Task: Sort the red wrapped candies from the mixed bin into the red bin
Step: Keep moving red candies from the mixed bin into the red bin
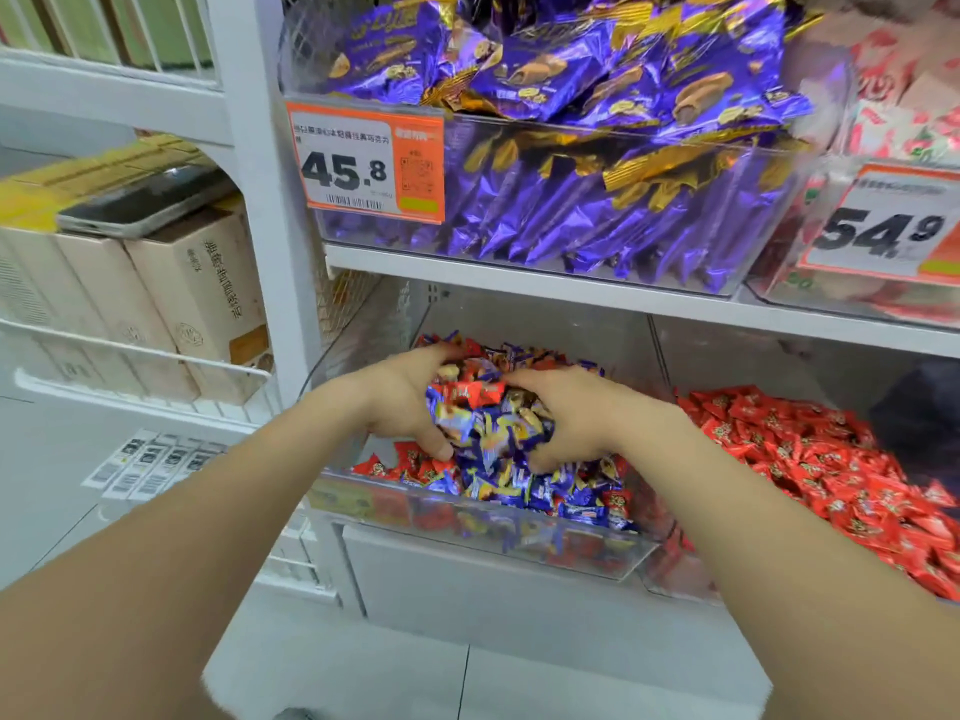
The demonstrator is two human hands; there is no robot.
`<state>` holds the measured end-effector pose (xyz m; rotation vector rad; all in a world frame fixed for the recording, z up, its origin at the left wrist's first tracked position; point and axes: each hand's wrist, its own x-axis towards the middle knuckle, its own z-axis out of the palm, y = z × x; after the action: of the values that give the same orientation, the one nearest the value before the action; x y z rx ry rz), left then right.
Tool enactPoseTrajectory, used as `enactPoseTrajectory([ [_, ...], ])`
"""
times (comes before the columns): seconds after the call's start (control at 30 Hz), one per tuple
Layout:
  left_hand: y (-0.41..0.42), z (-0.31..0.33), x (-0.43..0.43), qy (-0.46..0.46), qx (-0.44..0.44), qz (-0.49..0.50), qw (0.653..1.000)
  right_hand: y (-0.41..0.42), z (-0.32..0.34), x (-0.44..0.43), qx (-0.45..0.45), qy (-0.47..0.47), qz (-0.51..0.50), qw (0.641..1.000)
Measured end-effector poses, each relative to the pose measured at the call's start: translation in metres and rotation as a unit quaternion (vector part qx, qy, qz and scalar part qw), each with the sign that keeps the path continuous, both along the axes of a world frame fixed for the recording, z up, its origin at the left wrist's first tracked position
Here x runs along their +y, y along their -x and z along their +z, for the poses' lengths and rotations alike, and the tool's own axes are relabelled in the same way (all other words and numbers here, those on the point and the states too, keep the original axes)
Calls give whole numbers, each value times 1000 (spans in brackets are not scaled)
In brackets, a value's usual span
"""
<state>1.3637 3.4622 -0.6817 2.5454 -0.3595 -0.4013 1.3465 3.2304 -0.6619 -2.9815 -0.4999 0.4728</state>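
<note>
The mixed bin (483,532) is a clear plastic box on the lower shelf, filled with blue and red wrapped candies. My left hand (400,402) and my right hand (576,413) are both inside it, cupped around a heap of mostly blue candies (493,423) with a few red wrapped candies (470,393) on top. More red candies (415,462) lie at the bin's front left. The red bin (810,459) stands directly to the right, full of red wrapped candies.
Above, a clear bin of purple snack packs (597,200) carries a 45.8 price tag (363,158). Right of it is a bin of pink packs with a 54.9 tag (883,226). Cardboard boxes and a phone (145,200) sit on a wire rack at the left.
</note>
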Motion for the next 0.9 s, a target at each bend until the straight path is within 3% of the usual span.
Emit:
enactPoseTrajectory([
  [0.13, 8, 10, 4, -72, 9, -51, 996, 15, 6, 8, -54, -4, -16, 998],
  [0.27, 10, 10, 10, -27, 11, -35, 999, 14, 6, 23, -73, -133, -20, 988],
  [0.47, 7, -3, 16, 3, -44, -6, 999, 4, -13, 37, -105, -97, 22, 989],
  [0.63, 1, -11, 21, 25, -85, 22, 996, -6, -12, 26, -91, -137, -4, 986],
  [0.9, 3, -7, 19, 60, -80, 44, 994, 2, -6, 32, -100, -249, -55, 962],
])
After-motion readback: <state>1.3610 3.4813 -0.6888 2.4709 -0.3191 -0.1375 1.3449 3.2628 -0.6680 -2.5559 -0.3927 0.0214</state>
